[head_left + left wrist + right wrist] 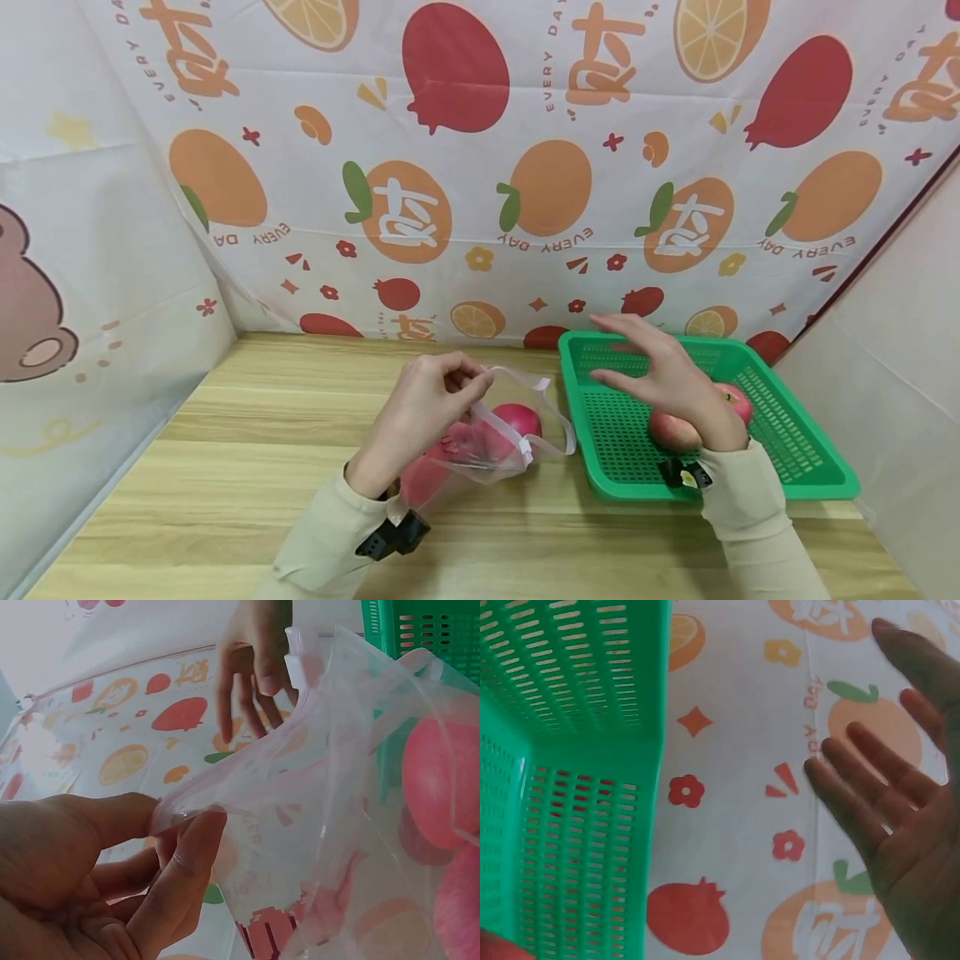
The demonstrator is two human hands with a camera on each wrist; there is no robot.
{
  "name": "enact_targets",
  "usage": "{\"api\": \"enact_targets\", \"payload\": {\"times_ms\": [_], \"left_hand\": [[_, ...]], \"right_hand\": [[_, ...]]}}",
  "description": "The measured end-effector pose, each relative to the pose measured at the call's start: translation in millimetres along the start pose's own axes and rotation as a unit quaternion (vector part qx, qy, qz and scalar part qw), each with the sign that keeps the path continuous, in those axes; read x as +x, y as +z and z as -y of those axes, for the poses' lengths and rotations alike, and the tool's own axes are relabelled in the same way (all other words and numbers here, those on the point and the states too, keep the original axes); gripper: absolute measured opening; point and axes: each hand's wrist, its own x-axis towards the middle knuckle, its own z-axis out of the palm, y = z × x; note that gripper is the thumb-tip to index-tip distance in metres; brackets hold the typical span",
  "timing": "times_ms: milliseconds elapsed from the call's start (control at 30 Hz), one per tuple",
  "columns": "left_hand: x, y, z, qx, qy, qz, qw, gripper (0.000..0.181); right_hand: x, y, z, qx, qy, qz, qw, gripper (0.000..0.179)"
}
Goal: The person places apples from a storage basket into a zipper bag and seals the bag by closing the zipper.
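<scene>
Behind it all, fruit-print cloth (476, 158); below that, the wood counter (247, 450). On its right half sits the green basket (795, 490), and just left of that, the clear bag (480, 468), its length slanting up from by the left sleeve, its mouth at the basket end! That's the relation that counts, I'd say: bag mouth and basket side by side.

Here's the left hand (426, 408), thumb and fingers pinching the bag's rim, and it's the nearer hand to the bag; the bag hangs below it and off to its right. The right hand (663, 371) is up over the basket, fingers spread, thumb well apart, holding nothing, fingertips pointing left. So the bag's mouth lies left of it and closer to the person, while the apples (671, 431) lie in the basket, partly hidden by its wrist.

Red fruit (517, 419) shows through the film, seemingly inside; how many pieces, I can't tell. Tiniest of all, a white tab (526, 450) on the bag's rim.
</scene>
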Motion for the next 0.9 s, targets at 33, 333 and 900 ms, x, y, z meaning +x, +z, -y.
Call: {"api": "enact_targets", "payload": {"times_ms": [33,333,900], "left_hand": [[0.3,0.1,0.2,-0.001,0.002,0.000,1.0000,0.010],[4.6,3.1,5.9,-0.069,0.014,-0.022,0.9973,0.012],[10.5,-11.0,-0.8,-0.164,0.034,-0.130,0.9773,0.016]], "right_hand": [[-2.0,-2,-3,-0.003,0.009,0.002,0.9999,0.077],[-17.1,-21,-26,-0.028,0.058,0.041,0.9971,0.071],[-37.0,-39,-45,-0.064,0.180,0.119,0.9743,0.074]]}}
